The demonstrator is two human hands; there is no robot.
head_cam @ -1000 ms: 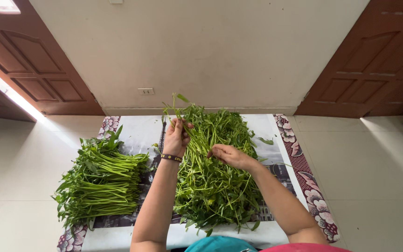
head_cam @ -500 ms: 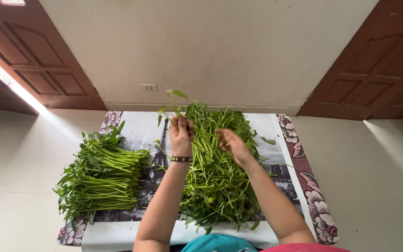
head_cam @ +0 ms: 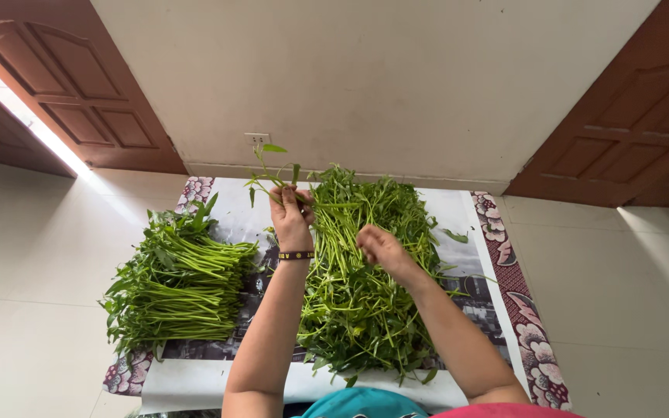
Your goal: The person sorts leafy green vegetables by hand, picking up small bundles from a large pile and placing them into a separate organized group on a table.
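Since a moment ago your right hand (head_cam: 381, 246) dropped, half-open and empty, so the thin stem (head_cam: 272, 182) pinched in your left hand (head_cam: 292, 213) could snap if you tug.

A pale tiled floor (head_cam: 32, 271) carries a floral-bordered mat (head_cam: 505, 263), bearing a tidy stem bundle (head_cam: 180, 282) and a loose greens heap (head_cam: 365, 302).

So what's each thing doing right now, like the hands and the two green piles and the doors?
Left hand: raised, closed around a few green stems.
Right hand: low over the loose pile, fingers curled; whether it holds a stem cannot be told.
Loose pile: spread out, tangled.
Stacked bunch: laid neatly, stems lined up.
Mat: flat on the floor, under both piles.
Left door: open.
Right door: shut.
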